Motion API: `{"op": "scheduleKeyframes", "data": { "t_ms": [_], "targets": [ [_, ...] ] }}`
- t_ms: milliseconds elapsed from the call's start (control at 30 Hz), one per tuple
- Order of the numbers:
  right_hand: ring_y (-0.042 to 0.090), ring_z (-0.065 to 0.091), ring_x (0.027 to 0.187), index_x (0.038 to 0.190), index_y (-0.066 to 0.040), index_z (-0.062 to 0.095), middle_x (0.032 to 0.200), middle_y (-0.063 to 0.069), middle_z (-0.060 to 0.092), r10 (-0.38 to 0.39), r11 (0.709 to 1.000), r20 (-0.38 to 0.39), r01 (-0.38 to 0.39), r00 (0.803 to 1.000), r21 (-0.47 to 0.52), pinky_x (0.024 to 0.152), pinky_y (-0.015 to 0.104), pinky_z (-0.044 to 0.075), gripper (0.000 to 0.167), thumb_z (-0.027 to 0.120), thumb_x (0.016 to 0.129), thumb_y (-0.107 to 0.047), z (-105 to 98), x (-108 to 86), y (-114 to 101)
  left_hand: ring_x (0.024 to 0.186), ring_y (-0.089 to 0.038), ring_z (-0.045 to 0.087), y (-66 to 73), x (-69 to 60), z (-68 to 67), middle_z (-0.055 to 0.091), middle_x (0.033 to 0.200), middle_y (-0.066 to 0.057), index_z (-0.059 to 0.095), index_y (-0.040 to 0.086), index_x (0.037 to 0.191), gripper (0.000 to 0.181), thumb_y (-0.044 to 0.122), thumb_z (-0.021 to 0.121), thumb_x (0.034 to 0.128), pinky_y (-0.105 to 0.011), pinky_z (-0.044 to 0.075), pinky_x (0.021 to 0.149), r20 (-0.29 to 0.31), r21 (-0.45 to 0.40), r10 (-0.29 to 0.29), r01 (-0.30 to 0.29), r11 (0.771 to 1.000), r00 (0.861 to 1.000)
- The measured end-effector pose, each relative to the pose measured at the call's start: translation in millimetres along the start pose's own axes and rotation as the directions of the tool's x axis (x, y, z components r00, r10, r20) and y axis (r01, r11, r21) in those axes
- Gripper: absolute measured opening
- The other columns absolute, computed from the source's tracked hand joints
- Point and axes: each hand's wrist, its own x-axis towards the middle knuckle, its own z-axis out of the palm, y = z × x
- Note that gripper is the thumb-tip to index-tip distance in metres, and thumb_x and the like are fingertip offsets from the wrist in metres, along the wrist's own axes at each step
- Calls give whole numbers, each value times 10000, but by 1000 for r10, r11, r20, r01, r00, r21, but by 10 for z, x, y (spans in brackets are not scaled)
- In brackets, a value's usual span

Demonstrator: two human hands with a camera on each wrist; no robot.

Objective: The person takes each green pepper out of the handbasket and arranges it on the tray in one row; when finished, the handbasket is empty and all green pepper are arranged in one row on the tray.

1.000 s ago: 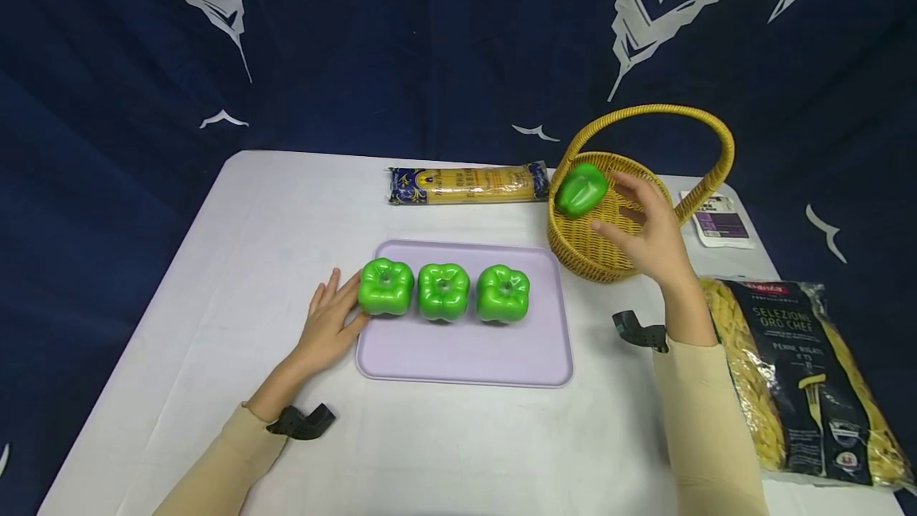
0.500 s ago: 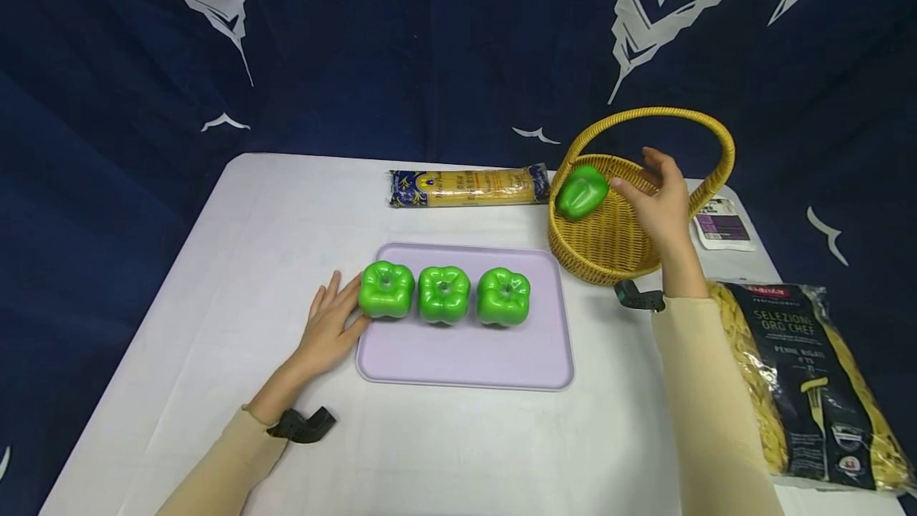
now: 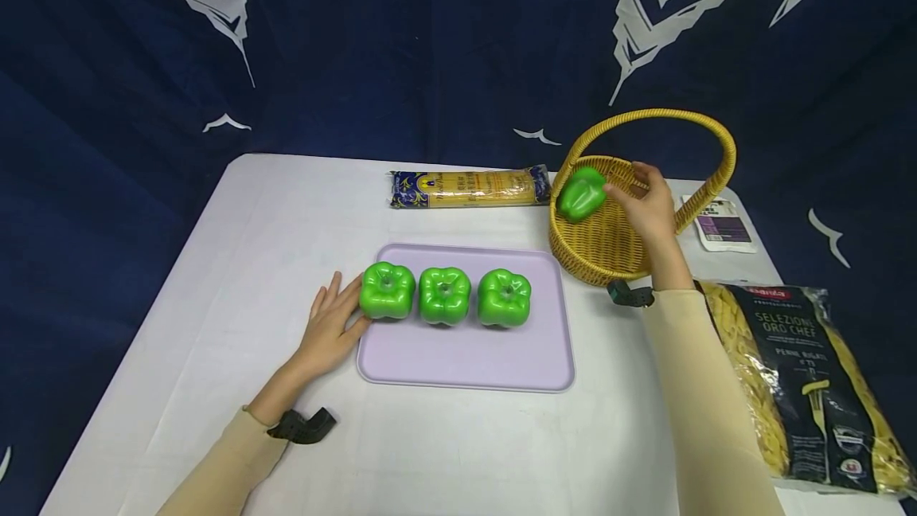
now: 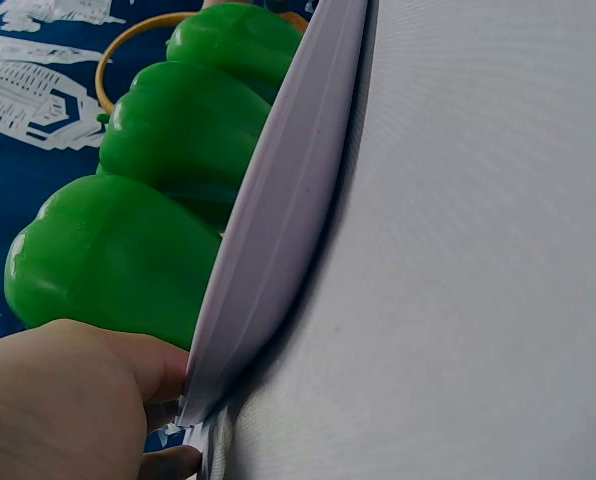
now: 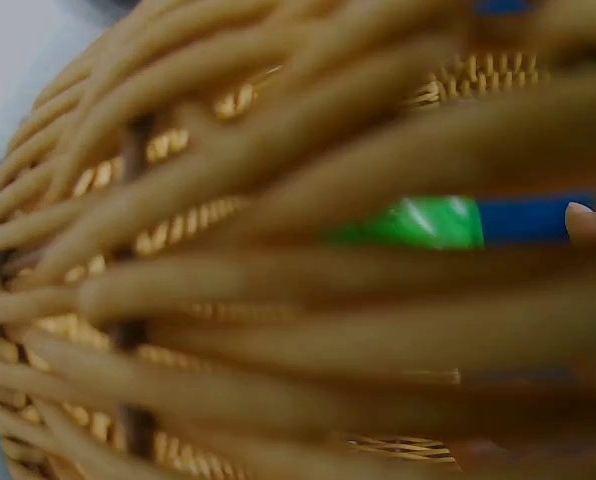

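Three green bell peppers stand in a row on the lilac tray (image 3: 466, 357): the left pepper (image 3: 388, 291), the middle pepper (image 3: 444, 295) and the right pepper (image 3: 505, 298). My left hand (image 3: 331, 333) rests at the tray's left edge, fingers extended beside the left pepper; its thumb lies against the rim in the left wrist view. Another green bell pepper (image 3: 582, 194) lies on its side in the yellow wicker basket (image 3: 602, 249). Inside that basket, my right hand (image 3: 652, 209) has its thumb close to the pepper; contact cannot be told. Wicker blocks most of the right wrist view.
The basket's tall handle (image 3: 662, 113) arches over the right hand. A spaghetti pack (image 3: 469, 187) lies at the back, left of the basket. To the right are a white and purple pouch (image 3: 719, 223) and a large penne bag (image 3: 802, 388).
My right hand went forward and away from the basket's pepper, then came back left and lower toward it, its thumb now near the pepper. The left hand and the peppers stay put.
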Motion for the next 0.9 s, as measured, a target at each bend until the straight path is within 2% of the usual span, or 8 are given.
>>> {"op": "scheduleKeyframes", "data": {
  "t_ms": [133,300,633,900],
  "targets": [
    [383,358,1422,1538,-103,272,1569,200,294,11,1000,5,-11,1000,-18,1124,498,379,771,651,926,-378,33,18,40,1509,-424,29,-3,-4,1,325,1576,-165,402,70,1487,555,219,520,965,-589,-50,1194,-3,2,1,-1,1000,1000],
    [407,347,1418,1540,-87,256,1567,216,278,17,1000,25,-18,1000,19,1123,513,371,769,652,931,-337,75,28,60,1508,-426,33,0,-11,-3,328,1575,-164,405,70,1486,554,224,522,966,-590,-47,1194,-6,4,4,-4,1000,1000],
    [424,372,1400,1541,-96,265,1577,210,281,59,998,50,-58,997,-21,1101,530,391,771,655,928,-355,126,36,91,1508,-425,35,8,-8,-6,328,1575,-165,399,68,1488,558,223,521,967,-592,-44,1194,-3,10,6,-6,1000,1000],
    [433,398,1370,1527,-69,275,1555,241,301,42,999,69,-41,997,-14,1081,532,405,743,656,932,-301,188,51,111,1508,-425,31,1,-7,1,326,1575,-166,398,69,1489,559,219,521,964,-595,-46,1193,-2,9,4,-4,1000,1000]
  ]
}}
